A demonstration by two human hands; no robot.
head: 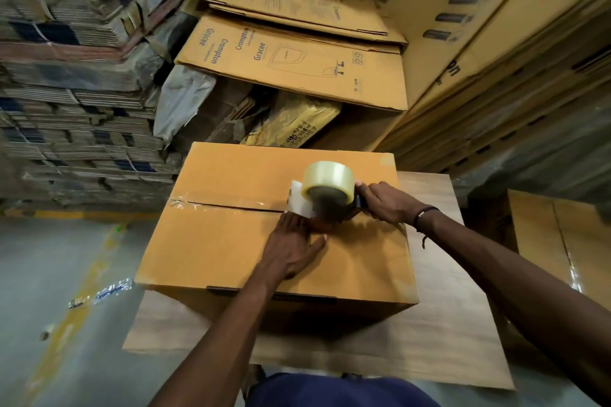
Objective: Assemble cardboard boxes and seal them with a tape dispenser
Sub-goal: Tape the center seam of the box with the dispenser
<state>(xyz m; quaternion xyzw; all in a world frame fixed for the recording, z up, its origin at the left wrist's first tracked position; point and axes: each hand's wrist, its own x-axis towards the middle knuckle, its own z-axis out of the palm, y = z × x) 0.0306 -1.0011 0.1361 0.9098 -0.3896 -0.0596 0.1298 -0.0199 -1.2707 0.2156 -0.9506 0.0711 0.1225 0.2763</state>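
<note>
The closed box (264, 241) is matt tan corrugated cardboard; a glossy clear tape strip (228, 203) shines along its seam, left of the grip. The tape roll (329, 180) above the grip is translucent, shiny plastic film. The worktop (446, 324) beneath shows pale wood-grain, smooth and matt. The floor (43, 274) is dull grey concrete.

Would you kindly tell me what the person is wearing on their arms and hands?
Both forearms are bare, with no sleeves or gloves in view. The right wrist carries a thin dark band with a small pale bead and a short loose end hanging down. The left hand and right hand show no rings that I can make out.
</note>
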